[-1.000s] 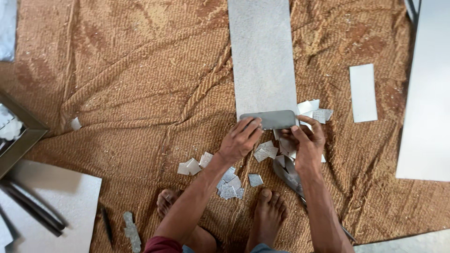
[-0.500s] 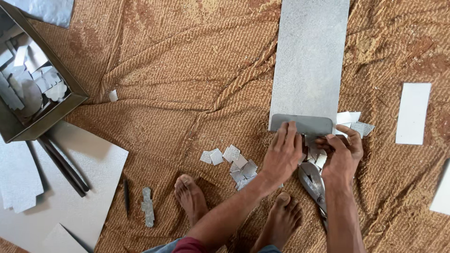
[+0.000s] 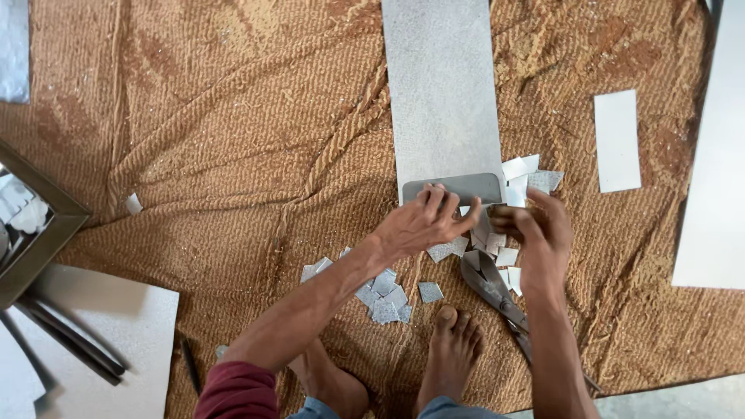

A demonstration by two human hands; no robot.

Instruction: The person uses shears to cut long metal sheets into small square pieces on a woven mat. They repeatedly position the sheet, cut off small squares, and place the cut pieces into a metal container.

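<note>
Head view | our left hand [image 3: 423, 221] presses fingers flat on the folded end of the long grey metal strip [image 3: 442, 93] lying on the brown cloth [image 3: 233, 140] | right hand [image 3: 539, 229] pinches small cut pieces [image 3: 490, 233] just beside it | snips [image 3: 489, 283] lie near | we judge: keep the strip pinned, fingers off the cut edges

Snips [image 3: 493, 289] handles running under right forearm; long metal strip [image 3: 442, 93] cropping at top edge; tray [image 3: 35, 233] cropping left.

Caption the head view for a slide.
Both hands, left and right, work a metal strip's near end above scattered offcuts.
</note>
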